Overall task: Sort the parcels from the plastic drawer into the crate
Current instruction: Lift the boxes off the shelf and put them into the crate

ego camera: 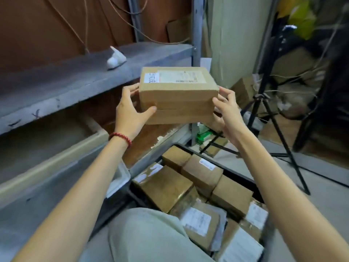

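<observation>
While parcels (164, 188) fill the crate (232, 173), both hands (130, 114) (226, 112) clasp stacked rectangular cardboard boxes (177, 95)

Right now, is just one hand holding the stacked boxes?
No, the left hand and the right hand both grip the stacked boxes, one at each end, lifted clear of the crate.

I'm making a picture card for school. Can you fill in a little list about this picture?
held: stack, top parcel labelled
left hand: grips the stack's left side
right hand: grips its right side
crate: below, many parcels inside
drawer: at left
tripod: at right
</observation>
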A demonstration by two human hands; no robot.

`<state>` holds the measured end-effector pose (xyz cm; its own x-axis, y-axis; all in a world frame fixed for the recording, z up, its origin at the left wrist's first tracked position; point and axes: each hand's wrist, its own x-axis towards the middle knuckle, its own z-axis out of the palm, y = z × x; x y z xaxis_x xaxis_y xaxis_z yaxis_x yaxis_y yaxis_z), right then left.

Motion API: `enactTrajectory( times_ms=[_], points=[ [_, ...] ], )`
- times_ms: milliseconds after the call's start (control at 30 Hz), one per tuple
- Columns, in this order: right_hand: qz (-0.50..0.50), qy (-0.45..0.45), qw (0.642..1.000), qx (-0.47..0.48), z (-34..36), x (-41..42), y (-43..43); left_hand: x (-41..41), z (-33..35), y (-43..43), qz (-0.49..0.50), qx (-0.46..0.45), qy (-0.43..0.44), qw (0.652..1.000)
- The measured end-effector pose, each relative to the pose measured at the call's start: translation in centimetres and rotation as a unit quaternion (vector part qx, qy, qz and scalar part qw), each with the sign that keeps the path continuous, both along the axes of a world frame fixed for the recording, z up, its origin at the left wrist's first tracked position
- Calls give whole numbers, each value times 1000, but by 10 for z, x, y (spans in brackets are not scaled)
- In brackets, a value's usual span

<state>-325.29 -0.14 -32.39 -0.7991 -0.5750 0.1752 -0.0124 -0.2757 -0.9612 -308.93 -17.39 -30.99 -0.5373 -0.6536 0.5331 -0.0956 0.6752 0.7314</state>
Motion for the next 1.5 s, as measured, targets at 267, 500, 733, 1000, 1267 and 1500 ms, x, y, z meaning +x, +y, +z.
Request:
enactTrajectory(
  times_ms=[267,500,733,1000,1267,1500],
  points=[
    [-131,-132,980,66,-106,-7,108,-57,-111,70,-118,94,-81,985],
    [-210,-178,950,147,-170,15,163,-79,-177,109,-164,134,-164,963],
    [-251,-251,920,166,-215,26,195,-88,-222,143,-236,161,-226,931],
    [-297,-237,900,215,-254,38,215,-87,-255,166,-254,172,-299,904],
    [-269,-103,885,367,-272,35,199,-108,-254,165,-247,15,-420,873],
    [-231,47,780,580,-266,18,198,-130,-242,157,-169,-252,-494,815]
  ],
)
